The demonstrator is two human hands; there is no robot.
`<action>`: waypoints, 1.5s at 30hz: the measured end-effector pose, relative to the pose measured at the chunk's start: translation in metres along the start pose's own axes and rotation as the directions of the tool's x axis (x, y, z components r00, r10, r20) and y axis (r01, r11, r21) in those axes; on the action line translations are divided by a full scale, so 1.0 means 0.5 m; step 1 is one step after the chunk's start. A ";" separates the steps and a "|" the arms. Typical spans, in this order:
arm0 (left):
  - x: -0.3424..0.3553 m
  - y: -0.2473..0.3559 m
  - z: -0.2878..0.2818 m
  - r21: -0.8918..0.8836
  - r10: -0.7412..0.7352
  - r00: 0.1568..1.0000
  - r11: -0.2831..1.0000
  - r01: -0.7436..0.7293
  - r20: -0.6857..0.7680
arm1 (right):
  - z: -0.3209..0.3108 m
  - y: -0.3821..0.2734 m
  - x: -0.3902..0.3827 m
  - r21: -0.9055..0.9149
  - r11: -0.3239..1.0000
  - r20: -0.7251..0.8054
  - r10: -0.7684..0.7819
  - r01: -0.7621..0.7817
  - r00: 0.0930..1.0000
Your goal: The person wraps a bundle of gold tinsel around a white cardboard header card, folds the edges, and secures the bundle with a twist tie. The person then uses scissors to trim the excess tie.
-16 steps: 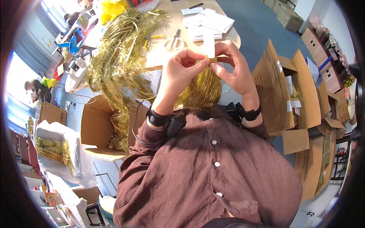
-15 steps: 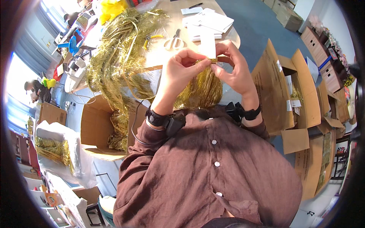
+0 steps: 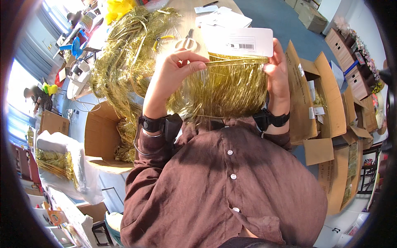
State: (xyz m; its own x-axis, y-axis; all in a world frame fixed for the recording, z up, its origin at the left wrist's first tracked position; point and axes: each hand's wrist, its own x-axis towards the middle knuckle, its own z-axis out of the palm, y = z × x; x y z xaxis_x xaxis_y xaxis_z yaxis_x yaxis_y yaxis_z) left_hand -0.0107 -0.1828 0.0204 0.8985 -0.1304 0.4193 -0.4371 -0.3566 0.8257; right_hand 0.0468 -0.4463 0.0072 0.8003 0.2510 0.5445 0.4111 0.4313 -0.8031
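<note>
Upper centre, left hand (image 3: 178, 69) and right hand (image 3: 278, 70) pinch gold tinsel fringe (image 3: 225, 89) by a white card (image 3: 258, 40): apparently a spreading step, next needing even tension.

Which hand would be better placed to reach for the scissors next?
Probably your left hand: the scissors lie just past it. Your right hand is farther across, by the white card. Both hands pinch the gold tinsel fringe, so the left would likely have to let go first.
</note>
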 end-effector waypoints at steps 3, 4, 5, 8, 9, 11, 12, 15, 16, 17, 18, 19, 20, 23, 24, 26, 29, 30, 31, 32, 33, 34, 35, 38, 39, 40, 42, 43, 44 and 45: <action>0.001 -0.010 0.002 -0.045 -0.065 0.997 0.997 0.063 -0.044 | 0.003 -0.002 -0.004 0.116 0.993 -0.018 0.013 -0.011 1.000; 0.002 -0.013 0.004 -0.053 -0.077 0.996 0.996 0.074 -0.054 | 0.004 -0.002 -0.005 0.145 0.989 -0.018 0.022 -0.019 1.000; 0.002 -0.016 0.005 -0.059 -0.106 0.992 0.993 0.102 -0.064 | 0.005 -0.002 -0.006 0.177 0.983 -0.032 0.048 -0.042 0.998; -0.001 -0.026 0.006 0.025 -0.160 0.987 0.987 0.160 -0.014 | 0.005 -0.001 -0.011 0.287 0.954 -0.027 0.095 -0.083 0.995; -0.002 -0.029 0.009 -0.041 -0.173 0.985 0.984 0.173 -0.014 | 0.004 0.000 -0.013 0.326 0.941 -0.017 0.102 -0.091 0.995; -0.002 -0.037 0.017 -0.182 -0.154 0.988 0.972 0.149 -0.014 | 0.004 0.001 -0.014 0.369 0.924 -0.018 0.113 -0.099 0.993; -0.002 -0.040 0.019 -0.207 -0.146 0.989 0.968 0.140 -0.012 | 0.004 0.002 -0.013 0.375 0.922 -0.028 0.118 -0.099 0.993; -0.004 -0.047 0.025 -0.288 -0.138 0.990 0.948 0.132 0.001 | 0.002 0.002 -0.009 0.387 0.914 -0.031 0.140 -0.117 0.990; -0.003 -0.050 0.027 -0.317 -0.117 0.993 0.942 0.111 -0.001 | 0.000 0.002 -0.009 0.381 0.916 -0.036 0.150 -0.125 0.988; -0.003 -0.051 0.028 -0.348 -0.096 0.995 0.933 0.090 0.000 | -0.001 0.003 -0.009 0.398 0.908 -0.030 0.153 -0.129 0.988; -0.003 -0.052 0.028 -0.356 -0.110 0.994 0.929 0.103 0.000 | -0.003 0.004 -0.009 0.406 0.905 -0.034 0.158 -0.131 0.987; -0.003 -0.054 0.029 -0.368 -0.122 0.992 0.923 0.115 0.004 | -0.006 0.006 -0.011 0.405 0.904 -0.044 0.166 -0.134 0.985; -0.004 -0.055 0.030 -0.380 -0.135 0.991 0.916 0.128 0.008 | -0.011 0.010 -0.011 0.427 0.895 -0.032 0.162 -0.134 0.986; -0.005 -0.058 0.042 -0.458 -0.117 0.993 0.884 0.090 -0.031 | -0.032 0.026 -0.008 0.449 0.881 -0.010 0.174 -0.151 0.985; -0.006 -0.059 0.046 -0.475 -0.134 0.990 0.875 0.097 -0.046 | -0.041 0.035 0.002 0.441 0.882 0.001 0.185 -0.166 0.983; -0.005 -0.060 0.054 -0.513 -0.152 0.985 0.854 0.089 -0.081 | -0.055 0.052 0.025 0.268 0.943 -0.077 0.225 -0.197 0.971; -0.001 -0.062 0.069 -0.472 -0.250 0.953 0.870 0.144 -0.171 | -0.051 0.065 0.048 -0.220 0.949 -0.377 0.131 -0.226 0.917; 0.002 -0.062 0.072 -0.456 -0.269 0.943 0.876 0.154 -0.198 | -0.041 0.065 0.044 -0.479 0.868 -0.400 -0.079 -0.134 0.913; 0.006 -0.061 0.077 -0.442 -0.271 0.939 0.884 0.155 -0.212 | -0.033 0.056 0.040 -0.589 0.808 -0.250 -0.164 -0.015 0.954; 0.010 -0.060 0.084 -0.428 -0.274 0.935 0.890 0.158 -0.225 | -0.025 0.043 0.032 -0.679 0.734 -0.179 -0.164 -0.001 0.970; 0.011 -0.058 0.093 -0.414 -0.281 0.931 0.895 0.166 -0.234 | -0.009 0.035 0.025 -0.617 0.783 -0.040 -0.138 0.084 0.990; 0.010 -0.056 0.104 -0.400 -0.289 0.927 0.899 0.177 -0.239 | 0.009 0.029 0.014 -0.564 0.823 0.066 -0.038 0.068 0.997; 0.010 -0.053 0.113 -0.444 -0.276 0.929 0.884 0.145 -0.246 | 0.027 0.025 0.006 -0.627 0.778 0.105 0.024 0.047 0.994; 0.007 -0.043 0.117 -0.371 -0.244 0.944 0.917 0.149 -0.224 | 0.063 0.024 0.007 -0.660 0.745 0.190 0.045 0.093 0.981; 0.004 -0.040 0.113 -0.414 -0.254 0.946 0.897 0.153 -0.201 | 0.068 0.027 0.010 -0.649 0.754 0.203 0.038 0.106 0.978; 0.003 -0.036 0.111 -0.412 -0.249 0.948 0.898 0.151 -0.196 | 0.069 0.029 0.013 -0.613 0.784 0.203 0.031 0.103 0.979; 0.001 -0.029 0.107 -0.432 -0.258 0.948 0.888 0.157 -0.185 | 0.064 0.032 0.015 -0.534 0.844 0.175 0.056 0.047 0.983; 0.000 -0.026 0.104 -0.444 -0.276 0.948 0.878 0.180 -0.161 | 0.059 0.032 0.016 -0.499 0.862 0.215 0.024 0.089 0.976; 0.001 -0.024 0.105 -0.433 -0.270 0.949 0.884 0.177 -0.162 | 0.054 0.032 0.015 -0.471 0.878 0.230 0.029 0.085 0.973; 0.001 -0.022 0.104 -0.427 -0.267 0.949 0.887 0.174 -0.168 | 0.050 0.031 0.015 -0.437 0.896 0.249 0.032 0.082 0.968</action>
State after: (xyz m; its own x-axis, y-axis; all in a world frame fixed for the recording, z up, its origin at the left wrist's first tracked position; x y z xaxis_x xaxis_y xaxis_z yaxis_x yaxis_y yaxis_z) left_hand -0.0032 -0.2272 -0.0081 0.9623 0.1265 0.2406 -0.2491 0.0556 0.9669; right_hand 0.0481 -0.4159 0.0050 0.6795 0.4722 0.5616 0.6248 0.0287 -0.7802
